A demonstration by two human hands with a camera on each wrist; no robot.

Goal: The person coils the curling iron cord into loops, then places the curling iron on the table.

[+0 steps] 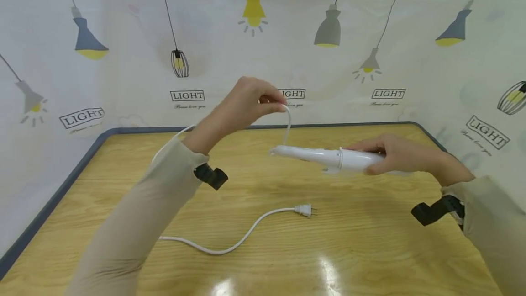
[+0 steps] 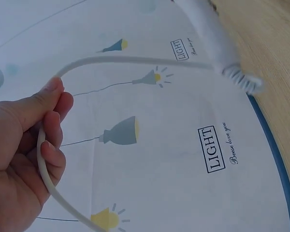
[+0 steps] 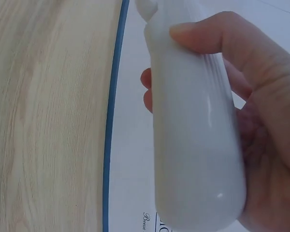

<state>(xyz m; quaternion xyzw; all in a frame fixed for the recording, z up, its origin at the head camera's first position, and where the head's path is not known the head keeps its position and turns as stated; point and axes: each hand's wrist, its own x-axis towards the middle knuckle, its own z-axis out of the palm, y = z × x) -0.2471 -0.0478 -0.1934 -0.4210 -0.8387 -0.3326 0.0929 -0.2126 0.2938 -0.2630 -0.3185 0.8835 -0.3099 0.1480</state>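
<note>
Across the wooden counter (image 1: 349,250), the person holds a white appliance (image 1: 316,155) above the surface, gripped round its thicker body by the right hand (image 1: 394,153), the narrow end pointing toward the left hand (image 1: 250,99). Holding the stout part presumably keeps it steady and leaves the slim end free. The left hand pinches a white cord (image 1: 288,124) above that slim end, so a short bend hangs between them; I'd guess the high pinch is there to keep this stretch in check. Farther along, a length of cord lies in a loose curve on the counter, ending in a two-pronged plug (image 1: 303,210), which neither wrist view shows. The left wrist view adds that the cord runs on beneath curled fingers, steadied by more than the thumb and forefinger, and it shows ribbing at the tip (image 2: 241,79), though blur there hides whether the cord enters the appliance or merely passes behind. From the right wrist, one sees the thumb laid along the body, fingertips peeping round the opposite side, and a broad, rounded butt that the hand mostly covers from the head view.
</note>
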